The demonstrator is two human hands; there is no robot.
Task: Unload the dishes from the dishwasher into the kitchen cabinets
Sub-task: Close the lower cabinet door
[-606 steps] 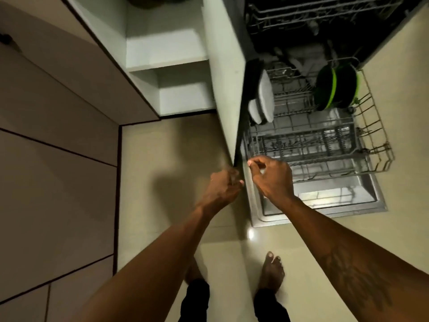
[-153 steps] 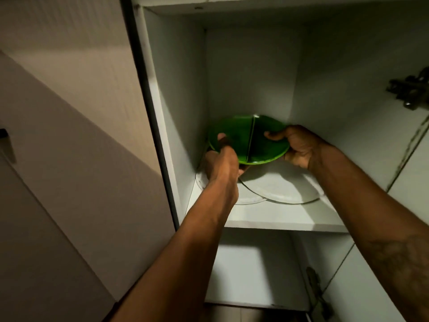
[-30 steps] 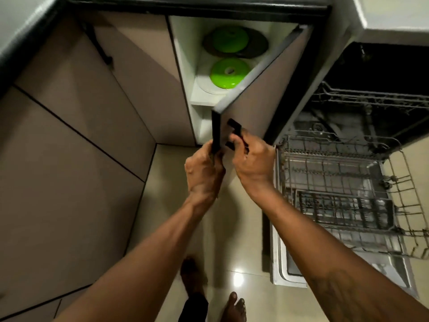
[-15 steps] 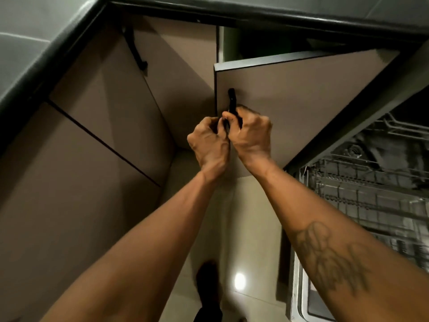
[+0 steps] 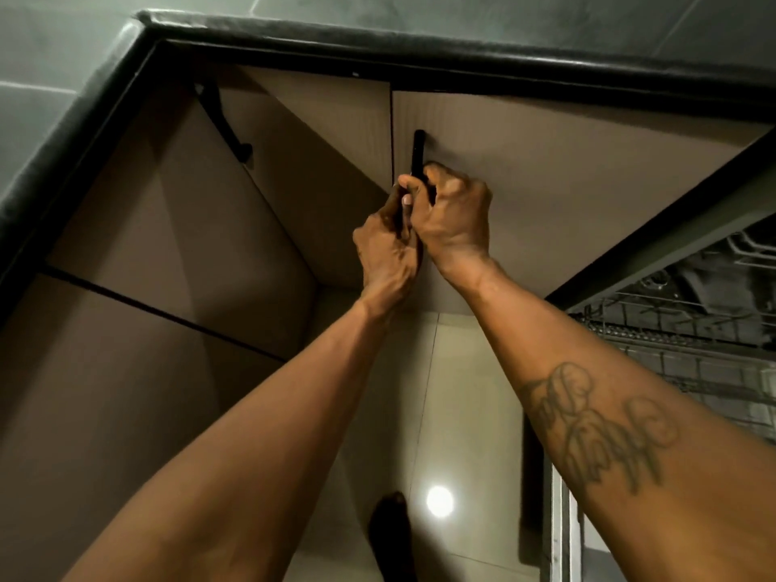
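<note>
The beige cabinet door (image 5: 546, 170) below the counter is flush with its frame, so the dishes behind it are hidden. My right hand (image 5: 451, 220) grips the door's black vertical handle (image 5: 418, 155), fingers curled round its lower part. My left hand (image 5: 388, 249) sits just below and to the left of it, fingers curled against the door's edge; whether it holds the handle is hidden by the right hand. At the right edge the open dishwasher (image 5: 688, 329) shows its wire rack (image 5: 697, 371), where I see no dishes.
A dark countertop edge (image 5: 378, 39) runs along the top and down the left. Another beige cabinet (image 5: 176, 228) with a black handle (image 5: 224, 123) stands at left. The tiled floor (image 5: 462, 413) lies between cabinets and dishwasher, with my foot (image 5: 392, 535) on it.
The cabinet door has swung from ajar to fully closed, hiding the green and white plates. Both hands stayed at the handle and my view has risen toward the counter.
</note>
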